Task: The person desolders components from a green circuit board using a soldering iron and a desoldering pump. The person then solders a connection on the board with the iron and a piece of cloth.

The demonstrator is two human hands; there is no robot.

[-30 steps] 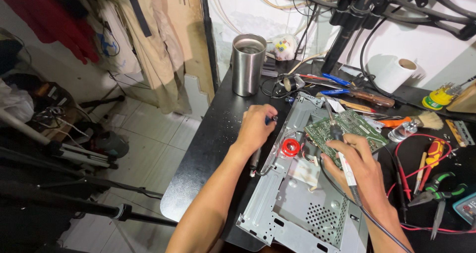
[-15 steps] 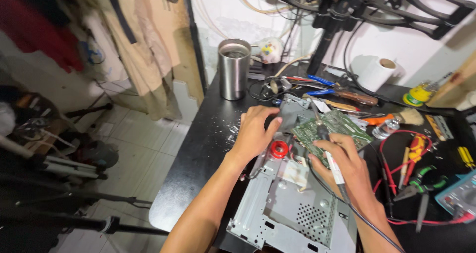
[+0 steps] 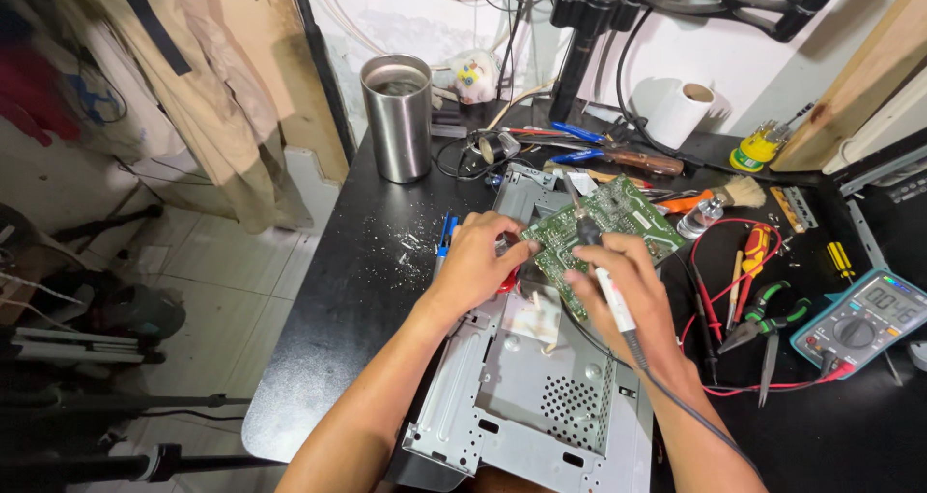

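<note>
A green circuit board [image 3: 618, 213] lies tilted on a grey metal chassis [image 3: 541, 387] on a black table. My left hand [image 3: 478, 261] grips the board's near left edge, with a red spool partly hidden under the fingers. My right hand [image 3: 623, 290] holds a soldering iron [image 3: 603, 276] like a pen, its tip touching the board near the middle. The iron's dark cable [image 3: 676, 406] runs back along my right forearm.
A steel cup [image 3: 398, 116] stands at the back left. Pliers, screwdrivers and a brush [image 3: 628, 160] lie behind the chassis, a paper roll [image 3: 678, 112] further back. A multimeter [image 3: 859, 319] with red leads and cutters [image 3: 768, 319] sits right. The table edge [image 3: 319, 290] drops to tiled floor.
My left hand moved from the red spool onto the board's edge. My right hand brought the soldering iron's tip up onto the board. The camera moved closer.
</note>
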